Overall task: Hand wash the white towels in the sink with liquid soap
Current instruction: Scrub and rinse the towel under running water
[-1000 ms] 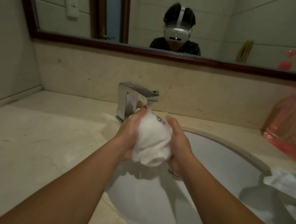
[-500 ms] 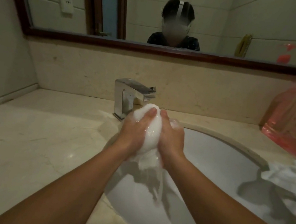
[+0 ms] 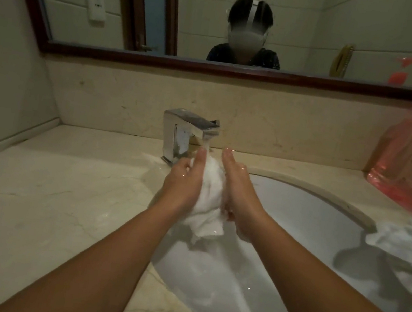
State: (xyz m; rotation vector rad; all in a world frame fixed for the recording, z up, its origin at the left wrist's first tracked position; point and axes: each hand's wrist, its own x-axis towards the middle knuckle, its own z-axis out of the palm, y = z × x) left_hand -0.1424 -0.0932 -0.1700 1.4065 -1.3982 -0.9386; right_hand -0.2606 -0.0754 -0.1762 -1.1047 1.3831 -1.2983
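Centre frame, left hand and right hand sandwich the white towel, fingers straight — held under the tap, likely for rinsing.

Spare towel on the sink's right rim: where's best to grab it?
Pinch the spare towel by its bunched folds on the sink rim, from above, with the nearer right hand. It lies limp and draped, so raised folds probably grip easiest.

Left grip and right grip, palms inward, fingers straight.
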